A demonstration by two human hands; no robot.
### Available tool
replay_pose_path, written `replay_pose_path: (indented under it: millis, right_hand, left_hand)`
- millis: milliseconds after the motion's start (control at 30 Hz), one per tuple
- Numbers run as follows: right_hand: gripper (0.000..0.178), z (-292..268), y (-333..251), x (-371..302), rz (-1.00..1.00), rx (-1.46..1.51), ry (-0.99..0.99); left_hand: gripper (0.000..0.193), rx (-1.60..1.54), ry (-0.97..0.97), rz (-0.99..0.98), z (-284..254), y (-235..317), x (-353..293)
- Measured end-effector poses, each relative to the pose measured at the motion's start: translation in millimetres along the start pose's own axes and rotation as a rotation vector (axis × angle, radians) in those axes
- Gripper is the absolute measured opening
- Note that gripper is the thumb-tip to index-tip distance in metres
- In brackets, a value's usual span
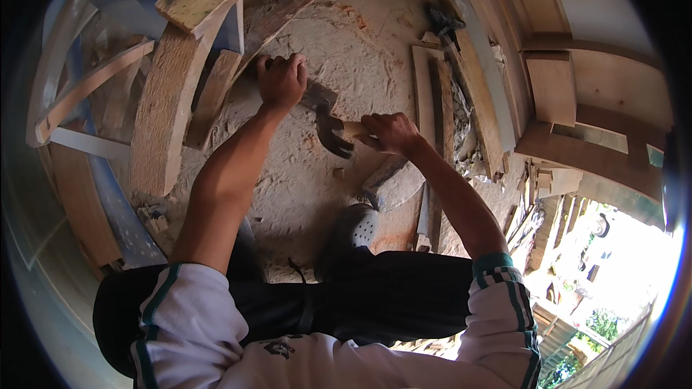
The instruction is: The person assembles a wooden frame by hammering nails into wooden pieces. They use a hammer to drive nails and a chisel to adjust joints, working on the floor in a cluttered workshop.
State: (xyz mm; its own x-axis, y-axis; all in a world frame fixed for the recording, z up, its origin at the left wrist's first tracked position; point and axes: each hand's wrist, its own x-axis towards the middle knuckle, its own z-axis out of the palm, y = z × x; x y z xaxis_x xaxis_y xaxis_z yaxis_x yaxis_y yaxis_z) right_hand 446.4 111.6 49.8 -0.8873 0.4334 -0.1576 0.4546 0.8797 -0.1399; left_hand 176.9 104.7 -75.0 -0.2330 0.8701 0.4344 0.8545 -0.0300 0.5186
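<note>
My right hand (391, 132) is wrapped round the light wooden handle of a claw hammer (333, 133). Its dark head points away to the left, with the curved claw toward me. My left hand (282, 81) is closed round a dark, narrow block (321, 94), which sticks out to the right of the fingers. The hammer head meets or overlaps the block's right end; I cannot tell whether they touch. What kind of thing the block is does not show, since my fingers cover part of it.
Planks (169, 108) and wooden frames lean at the left. A stone-like block (393, 184) lies on the dusty floor (288, 166) near my grey shoe (355, 225). Boards (435, 122) and a wooden cabinet-like piece (591, 86) stand at the right, with bright daylight at the lower right.
</note>
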Motion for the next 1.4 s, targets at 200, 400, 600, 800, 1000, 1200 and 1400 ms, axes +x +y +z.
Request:
replay_pose_path:
  millis: [200, 400, 600, 800, 1000, 1200, 1400]
  right_hand:
    - [0.031, 9, 5, 8, -0.063, 0.049, 0.018]
    - [0.032, 9, -7, 14, 0.203, 0.146, -0.006]
    - [0.033, -44, -39, 36, 0.389, 0.327, 0.118]
    - [0.033, -34, -51, 40, 0.538, 0.452, 0.139]
    - [0.034, -47, -57, 59, 0.549, 0.360, 0.081]
    - [0.035, -52, -70, 60, 0.545, 0.404, 0.123]
    - [0.031, -34, -58, 52, 0.643, 0.292, -0.045]
  left_hand:
    - [0.014, 0.033, 0.008, 0.014, 6, -2, 1]
    - [0.017, 0.028, 0.058, 0.023, 6, -3, 0]
    - [0.014, 0.033, 0.011, 0.007, 3, -1, 2]
    - [0.012, 0.024, 0.051, 0.002, 2, -1, 2]
    - [0.012, 0.046, 0.001, -0.031, 2, -2, 0]
    - [0.011, 0.053, 0.029, -0.013, 3, -2, 1]
    - [0.010, 0.003, -0.090, -0.061, 4, 1, 0]
